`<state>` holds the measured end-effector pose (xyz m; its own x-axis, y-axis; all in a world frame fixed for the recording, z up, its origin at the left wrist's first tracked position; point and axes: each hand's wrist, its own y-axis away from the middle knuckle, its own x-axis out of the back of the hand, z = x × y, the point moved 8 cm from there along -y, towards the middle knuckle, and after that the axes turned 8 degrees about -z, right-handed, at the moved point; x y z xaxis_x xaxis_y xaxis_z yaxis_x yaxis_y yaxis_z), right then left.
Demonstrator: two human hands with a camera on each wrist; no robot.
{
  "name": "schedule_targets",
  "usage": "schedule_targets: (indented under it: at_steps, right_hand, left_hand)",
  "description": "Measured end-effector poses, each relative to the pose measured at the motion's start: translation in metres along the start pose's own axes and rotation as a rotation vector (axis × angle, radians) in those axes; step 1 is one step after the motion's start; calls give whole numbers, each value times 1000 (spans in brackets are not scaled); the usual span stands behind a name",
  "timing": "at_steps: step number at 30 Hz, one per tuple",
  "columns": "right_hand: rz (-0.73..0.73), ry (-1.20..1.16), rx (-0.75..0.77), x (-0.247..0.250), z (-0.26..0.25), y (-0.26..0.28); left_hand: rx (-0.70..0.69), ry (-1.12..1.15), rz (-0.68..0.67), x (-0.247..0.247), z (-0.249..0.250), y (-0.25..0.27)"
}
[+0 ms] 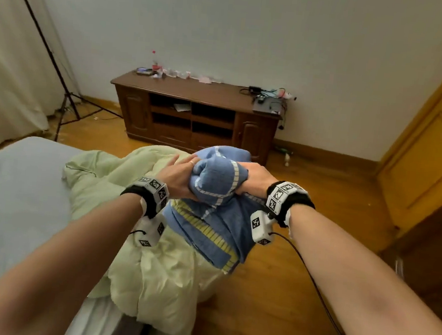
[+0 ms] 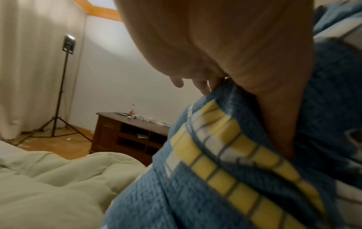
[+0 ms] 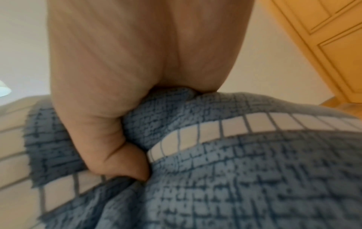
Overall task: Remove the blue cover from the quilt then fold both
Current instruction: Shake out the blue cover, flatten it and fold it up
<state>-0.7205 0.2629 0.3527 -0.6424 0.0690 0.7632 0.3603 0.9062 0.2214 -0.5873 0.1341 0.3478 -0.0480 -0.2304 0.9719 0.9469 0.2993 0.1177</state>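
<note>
Both hands raised together over the corner of the bed (image 1: 14,201), bunching the blue cover (image 1: 214,183) between them. Left hand (image 1: 178,175) curled against the left side of the bundle, thumb under it and fingers wrapped over the top; in the left wrist view, fingertips (image 2: 203,88) dug into the cloth's edge beside a band of yellow squares. Right hand (image 1: 255,177) clenched hard on the right side of the bundle; in the right wrist view, thumb (image 3: 125,164) folded tight into a fistful of blue weave crossed by a row of white squares. Rest of the blue cover hanging below the hands, draped down over the pale green quilt (image 1: 155,274). Quilt rumpled, lying partly on the bed and spilling off its corner toward the wooden floor (image 1: 283,295). Beyond the bed, against the wall: a dark wooden cabinet (image 1: 192,116) with small clutter on top. Left of the cabinet, a black tripod stand (image 1: 50,53) beside a cream curtain (image 1: 5,65). Right of the cabinet, a yellow wooden door (image 1: 432,150).
</note>
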Motion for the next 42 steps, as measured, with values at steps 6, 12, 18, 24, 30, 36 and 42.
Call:
schedule_targets:
  at_steps: [6,12,18,24,30,36,42]
  right_hand:
    - [49,57,-99,75,85,-38]
    - [70,274,-69,142,136,-106]
    - [93,382,-133,227,187,-183]
    - [378,202,-177,312,255,-230]
    - [530,-258,-290,352,389,-304]
    - [308,-832,-171,374,464,-419]
    - [85,-1154,-53,400,456,-541]
  left_hand:
    - [-147,196,-3,1,41,-120]
    - [-198,-201,-51,-12,37,-255]
    - [-220,23,-33,26,45,-370]
    - [-138,77,75,62,52,-478]
    - [111,315,234,75,27,-596]
    - [295,807,405,89,-3,-694]
    - [318,1382,600,110,-44,-743]
